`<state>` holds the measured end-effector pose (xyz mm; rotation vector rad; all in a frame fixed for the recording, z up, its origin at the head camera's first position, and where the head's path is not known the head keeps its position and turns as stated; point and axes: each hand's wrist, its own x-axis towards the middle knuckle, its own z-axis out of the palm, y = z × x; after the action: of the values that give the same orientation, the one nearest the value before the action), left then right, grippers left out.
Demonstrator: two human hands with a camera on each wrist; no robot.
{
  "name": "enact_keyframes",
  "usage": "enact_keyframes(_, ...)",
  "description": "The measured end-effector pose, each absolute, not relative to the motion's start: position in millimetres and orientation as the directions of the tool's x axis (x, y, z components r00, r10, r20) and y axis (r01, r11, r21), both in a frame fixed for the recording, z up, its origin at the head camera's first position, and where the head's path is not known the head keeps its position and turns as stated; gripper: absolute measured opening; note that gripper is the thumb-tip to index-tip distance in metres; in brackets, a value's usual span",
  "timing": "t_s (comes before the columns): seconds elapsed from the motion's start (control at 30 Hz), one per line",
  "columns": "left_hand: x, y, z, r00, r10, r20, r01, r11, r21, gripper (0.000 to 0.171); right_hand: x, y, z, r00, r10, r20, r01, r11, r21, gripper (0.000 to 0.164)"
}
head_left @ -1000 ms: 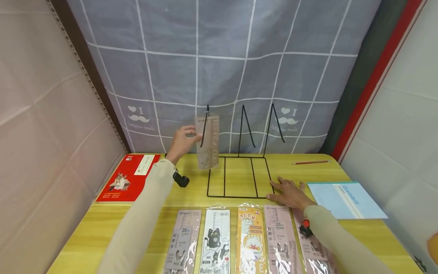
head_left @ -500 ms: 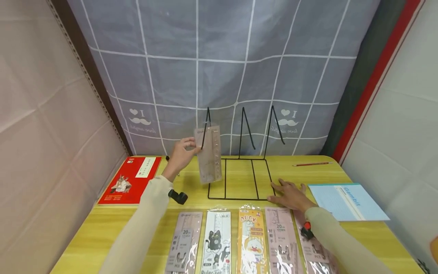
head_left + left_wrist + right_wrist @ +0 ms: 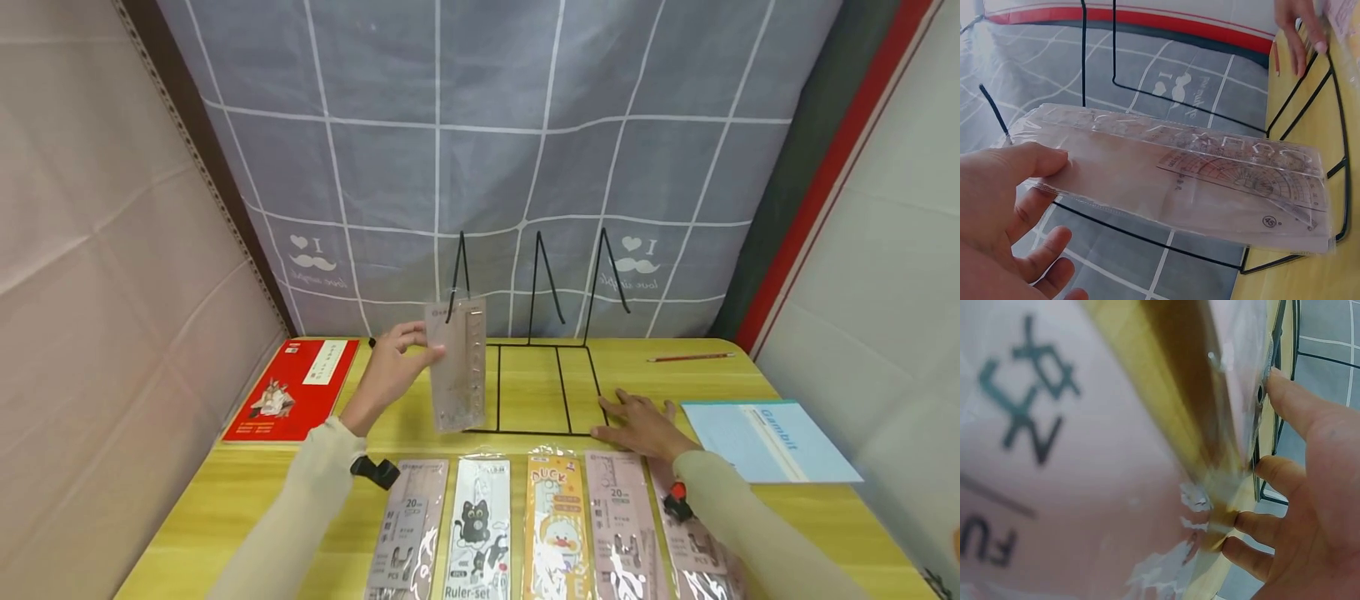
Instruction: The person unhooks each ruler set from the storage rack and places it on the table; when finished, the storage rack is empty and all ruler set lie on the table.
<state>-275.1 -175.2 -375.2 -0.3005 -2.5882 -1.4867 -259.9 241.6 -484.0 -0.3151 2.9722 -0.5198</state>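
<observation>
My left hand (image 3: 393, 362) pinches a clear-wrapped ruler set (image 3: 457, 375) by its left edge, thumb on the face turned toward me. In the left wrist view, a protractor pattern and cut-out shapes show through the plastic of this ruler set (image 3: 1147, 175). The set stands upright at the left hook (image 3: 455, 275) of a black wire display rack (image 3: 525, 434), and the hook's front end overlaps its top. Spread fingers of my right hand (image 3: 641, 425) rest at the right side of the rack's base, close to the table.
Several packaged ruler sets lie in a row at the front, among them a cat one (image 3: 476, 533) and an orange duck one (image 3: 555, 533). A red booklet (image 3: 292, 392) lies left; a blue notebook (image 3: 768, 442) and a pencil (image 3: 690, 357) lie right. A grey grid cloth (image 3: 487, 167) hangs behind.
My left hand has brought the ruler set lower and toward me along the left hook, from high near its back to its front end. The right hand has stayed at the rack's base.
</observation>
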Motion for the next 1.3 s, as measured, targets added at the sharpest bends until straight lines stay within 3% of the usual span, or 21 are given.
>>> enact_keyframes(0.27, -245.3, -174.9, -380.7, -0.965, 0.079, 0.249, 0.256, 0.485, 0.836, 0.032, -260.8, 241.9, -485.5, -0.974, -0.213, -0.08, -0.172, 0.919, -0.356, 0.083)
enact_keyframes(0.73, -210.5, -185.0, -376.7, -0.98, 0.071, 0.184, 0.196, 0.481, 0.854, 0.03, -262.0, 241.7, -481.3, -0.974, -0.199, -0.11, -0.15, 0.925, -0.35, 0.085)
enact_keyframes(1.07, -182.8, -210.2, -376.5, -0.995, 0.055, 0.081, 0.098, 0.496, 0.863, 0.031, -263.5, 242.9, -484.6, -0.973, -0.205, -0.109, -0.154, 0.922, -0.355, 0.085)
enact_keyframes(1.3, -166.2, -253.6, -375.7, -0.999, 0.031, -0.021, -0.002, 0.528, 0.849, 0.04, -262.8, 243.3, -481.5, -0.97, -0.214, -0.114, -0.161, 0.92, -0.356, 0.085)
